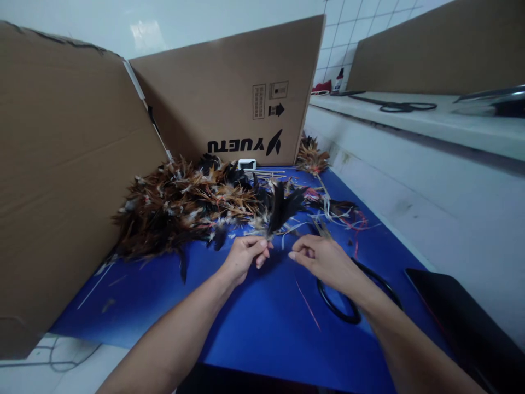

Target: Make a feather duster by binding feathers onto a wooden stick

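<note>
Now the left hand (245,256) pinches a small black feather bundle (283,208) by its quills — plumes fanning up and away. Right hand (324,261), loosely curled and holding nothing visible, hovers just beside — above the blue mat (262,323).

A feather pile (180,210) lies on the mat (254,328), cardboard (229,82) behind it.

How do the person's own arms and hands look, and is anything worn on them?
Both forearms are bare as far as the picture's lower edge; no sleeves are visible. The left hand and the right hand wear no gloves. No ring, watch or bracelet can be seen on either, and there are no markings. The fingernails look short and unpainted.
</note>
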Tool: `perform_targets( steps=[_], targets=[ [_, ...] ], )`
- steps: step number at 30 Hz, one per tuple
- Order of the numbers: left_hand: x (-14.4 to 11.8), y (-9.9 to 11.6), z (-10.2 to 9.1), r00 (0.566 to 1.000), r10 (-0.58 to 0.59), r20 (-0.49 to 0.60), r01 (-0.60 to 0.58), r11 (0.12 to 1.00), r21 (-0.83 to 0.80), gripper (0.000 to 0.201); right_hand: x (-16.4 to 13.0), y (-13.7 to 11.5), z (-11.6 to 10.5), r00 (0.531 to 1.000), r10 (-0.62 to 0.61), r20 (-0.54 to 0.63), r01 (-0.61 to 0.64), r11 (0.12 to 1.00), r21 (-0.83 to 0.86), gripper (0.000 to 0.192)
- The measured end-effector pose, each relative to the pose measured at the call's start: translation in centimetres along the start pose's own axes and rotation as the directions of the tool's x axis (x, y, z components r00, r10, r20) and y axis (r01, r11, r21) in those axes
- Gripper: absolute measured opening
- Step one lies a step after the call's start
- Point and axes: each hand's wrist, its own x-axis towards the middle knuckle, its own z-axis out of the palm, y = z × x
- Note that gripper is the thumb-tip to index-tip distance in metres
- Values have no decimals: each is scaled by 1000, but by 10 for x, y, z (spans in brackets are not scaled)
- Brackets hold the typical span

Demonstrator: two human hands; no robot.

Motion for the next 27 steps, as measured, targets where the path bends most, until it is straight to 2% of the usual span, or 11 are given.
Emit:
perform_targets(
  steps=[2,3,6,9,13,17,20,27],
  targets=[
    [1,-1,-1,999,30,-35,-30,1000,0,30,-2,0,2,997,-47,66,61,973,-224,15],
    [2,-1,-2,998,39,-44,-39,999,2,30,-4,-1,3,993,-51,110,80,956,-281,14],
    [3,-3,-2,998,45,-51,-45,999,8,29,-7,-6,5,970,-41,239,113,949,-296,13],
    [3,-4,-2,998,34,-47,-33,999,8,29,-9,-9,7,952,-79,295,156,956,-249,16],
    [3,-3,0,998,30,-51,-30,1000,2,30,-7,-9,6,965,-117,235,166,965,-201,15],
    [1,-1,2,999,16,-52,-16,1000,0,31,-4,-8,3,986,-51,160,50,999,9,13],
    [0,-1,4,999,21,-43,-20,1000,23,31,-3,-6,2,991,9,137,-29,988,149,12],
    [-4,-2,6,999,47,-7,-46,994,101,34,-2,-6,7,997,23,73,-44,952,302,8]
  ],
)
